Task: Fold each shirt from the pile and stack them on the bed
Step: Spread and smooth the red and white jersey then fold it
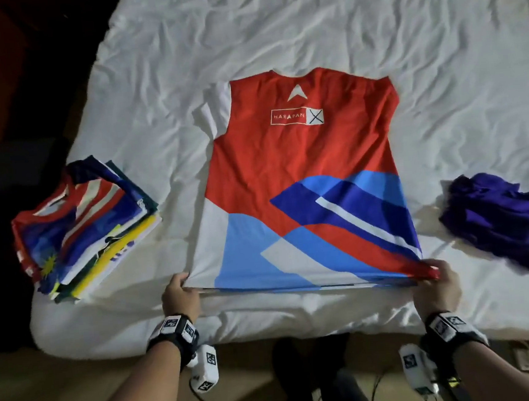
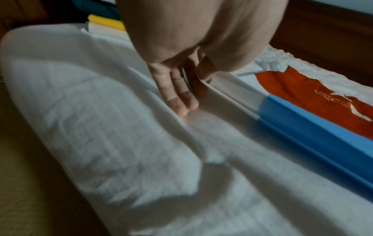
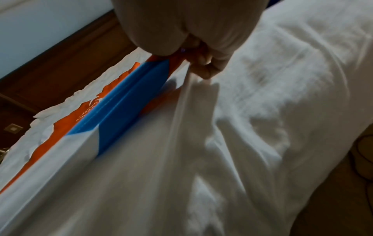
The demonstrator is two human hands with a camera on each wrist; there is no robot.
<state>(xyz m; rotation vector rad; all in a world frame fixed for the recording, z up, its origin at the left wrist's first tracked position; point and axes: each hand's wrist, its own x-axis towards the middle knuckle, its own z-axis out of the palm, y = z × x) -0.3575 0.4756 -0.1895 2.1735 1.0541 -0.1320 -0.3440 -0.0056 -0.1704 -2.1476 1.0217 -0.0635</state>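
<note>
Off to the left of our left hand [image 1: 179,295], near the left edge of the bed [image 1: 306,30], sits the stack of folded shirts [image 1: 83,229], its top one striped red, white and blue with a yellow star; the stack lies well apart from the shirt we hold, with a strip of bare white sheet between them. Our left hand pinches the lower-left corner of the red, white and blue shirt [image 1: 306,177], thumb on top and fingers [image 2: 177,94] under the hem, which is lifted just off the sheet. From that grip the hem runs taut to the right, parallel to the near edge of the bed and a little way in from it, leaving a band of open sheet between hem and mattress edge. Beyond our grips the shirt lies flat and spread, collar pointing away from us, with wide wrinkled sheet open past it. Up the middle of the back we read a white arrow mark, and below it a boxed "HARAPAN" beside a white square with a black cross. Our right hand [image 1: 437,284] grips the lower-right corner, fingers curled round bunched red cloth. Further right of that hand, apart from the shirt, lies a crumpled purple shirt [image 1: 508,223] near the right frame edge.
</note>
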